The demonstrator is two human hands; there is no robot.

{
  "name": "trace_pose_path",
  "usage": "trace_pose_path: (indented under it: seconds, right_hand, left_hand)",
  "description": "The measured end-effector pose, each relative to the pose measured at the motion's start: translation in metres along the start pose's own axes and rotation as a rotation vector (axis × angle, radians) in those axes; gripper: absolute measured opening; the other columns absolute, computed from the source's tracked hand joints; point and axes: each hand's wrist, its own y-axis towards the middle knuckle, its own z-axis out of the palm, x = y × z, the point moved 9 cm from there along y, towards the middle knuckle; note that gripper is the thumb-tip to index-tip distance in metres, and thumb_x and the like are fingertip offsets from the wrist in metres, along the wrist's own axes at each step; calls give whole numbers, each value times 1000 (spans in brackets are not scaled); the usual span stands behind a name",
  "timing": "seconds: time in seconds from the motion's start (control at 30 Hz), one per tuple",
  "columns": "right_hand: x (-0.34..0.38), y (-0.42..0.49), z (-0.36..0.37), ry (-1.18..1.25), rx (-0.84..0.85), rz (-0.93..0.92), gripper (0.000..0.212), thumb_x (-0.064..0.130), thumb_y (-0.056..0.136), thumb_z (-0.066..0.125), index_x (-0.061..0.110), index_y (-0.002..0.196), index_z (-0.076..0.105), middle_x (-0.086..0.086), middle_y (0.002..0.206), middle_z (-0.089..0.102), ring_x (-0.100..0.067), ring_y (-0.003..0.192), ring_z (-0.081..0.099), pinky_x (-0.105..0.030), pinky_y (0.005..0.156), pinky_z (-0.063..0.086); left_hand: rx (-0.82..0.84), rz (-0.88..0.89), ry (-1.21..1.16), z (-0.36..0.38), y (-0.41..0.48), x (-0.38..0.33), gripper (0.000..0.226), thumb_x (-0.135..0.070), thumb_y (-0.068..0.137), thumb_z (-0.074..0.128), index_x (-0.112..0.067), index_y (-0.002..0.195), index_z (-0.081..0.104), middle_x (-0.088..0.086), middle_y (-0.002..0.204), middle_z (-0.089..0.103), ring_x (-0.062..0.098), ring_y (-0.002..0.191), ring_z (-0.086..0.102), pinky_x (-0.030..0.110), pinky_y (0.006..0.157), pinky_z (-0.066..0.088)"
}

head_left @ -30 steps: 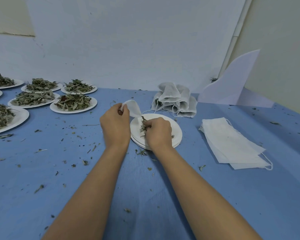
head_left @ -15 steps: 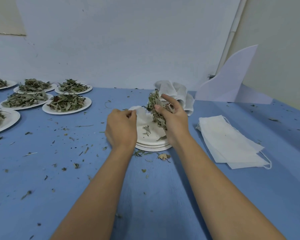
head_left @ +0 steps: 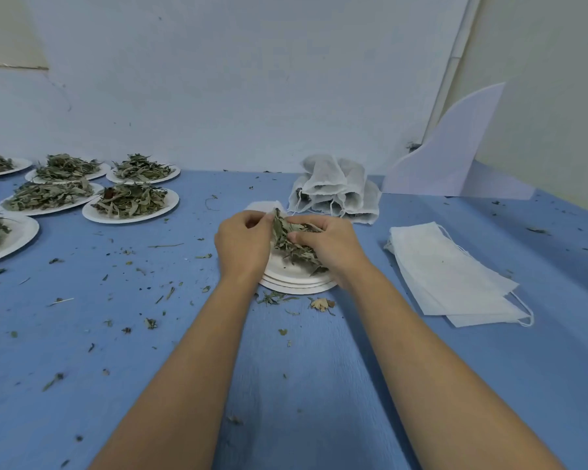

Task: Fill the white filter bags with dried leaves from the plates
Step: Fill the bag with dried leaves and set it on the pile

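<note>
**Leaves at the mouth of the bag: now feed them in clean**

The white filter bag [head_left: 264,206] is up over the stack of plates [head_left: 296,283], mid-bench, with its edge nipped in the left hand [head_left: 243,244]. Most of the bag is hidden behind that hand, so I cannot tell how wide the mouth stands. Hard against it is the bunch of dried leaves [head_left: 291,237], and the right hand [head_left: 331,245] has its grip clamped round them, thumb on top. So both grips are occupied, the left pinching cloth and the right wrapped on leaves.

To my eye the trick is to pull the mouth taut and wide, then lead with the narrow end of the bunch. These leaves look long and brittle, so sliding them in should serve better than stuffing. Ragged ends hang below the right hand, so staying over the plates lets strays land there.

Crumbs [head_left: 272,298] already lie on the blue bench [head_left: 319,368] before the stack. The filled bags [head_left: 333,195] sit just behind and the flat bags [head_left: 452,279] off to the right. The heaped plates [head_left: 131,203] wait at the left.
</note>
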Motion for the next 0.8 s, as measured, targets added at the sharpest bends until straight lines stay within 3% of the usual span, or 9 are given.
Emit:
trace_pose_path:
  seconds: [0.1, 0.23, 0.33, 0.43, 0.57, 0.63, 0.7, 0.8]
  right_hand:
    - [-3, 1, -6, -55, -101, 7, 26, -1, 81, 68, 17, 99, 74, -1, 92, 72, -10, 81, 67, -21, 79, 54]
    - [-4, 1, -7, -52, -132, 11, 27, -1, 82, 66, 13, 103, 73, -6, 98, 72, -19, 92, 68, -31, 89, 53]
    - [-7, 2, -7, -36, -142, 20, 27, 1, 82, 66, 13, 104, 73, -7, 98, 73, -20, 91, 68, -33, 88, 54]
    - [-9, 3, -4, 25, -134, 26, 22, 4, 84, 65, 13, 102, 73, -5, 94, 73, -16, 86, 69, -28, 81, 55]
    - [-9, 2, -6, 141, -161, 62, 15, 15, 84, 59, 17, 77, 71, -3, 80, 71, -19, 77, 65, -34, 74, 51]
    - [-10, 3, -9, 191, -191, 90, 24, 28, 87, 53, 16, 72, 68, 1, 74, 70, -19, 74, 64, -34, 70, 49]
    - [-11, 3, -11, 216, -206, 119, 37, 43, 92, 43, 19, 81, 70, 4, 77, 73, -18, 78, 68, -33, 72, 52]
    - [-11, 1, -5, 220, -182, 160, 59, 58, 93, 34, 12, 102, 71, -11, 96, 73, -27, 93, 69, -42, 89, 52]
  left_hand:
    - [114, 11, -118, 10, 0, -3, 5, -12, 90, 61, -15, 86, 62, -4, 75, 59, 14, 78, 57, 26, 78, 48]
    - [220, 172, 12, 22, -5, -18, 21, -7, 90, 54, -24, 79, 55, -7, 72, 55, 5, 68, 52, 7, 61, 39]
    - [226, 246, 103, 25, -9, -21, 24, -8, 91, 49, -29, 79, 49, -9, 71, 52, 3, 64, 48, 10, 57, 37]
    - [233, 314, 200, 29, -12, -25, 14, -13, 92, 48, -26, 96, 52, -2, 82, 57, 13, 76, 53, 24, 66, 41]
    - [328, 246, 131, 36, -14, -22, 15, -23, 91, 50, -28, 105, 55, 6, 100, 56, 15, 85, 53, 28, 71, 40]
    - [427, 181, 44, 43, -16, -21, 21, -36, 87, 54, -29, 106, 54, 6, 106, 55, 15, 89, 54, 24, 71, 39]
    - [490, 162, 44, 47, -18, -21, 37, -45, 78, 64, -30, 110, 54, 0, 108, 52, 10, 93, 56, 20, 74, 41]
    - [496, 224, 142, 49, -21, -23, 42, -32, 70, 77, -34, 106, 55, -4, 109, 48, 0, 90, 54, 11, 76, 41]
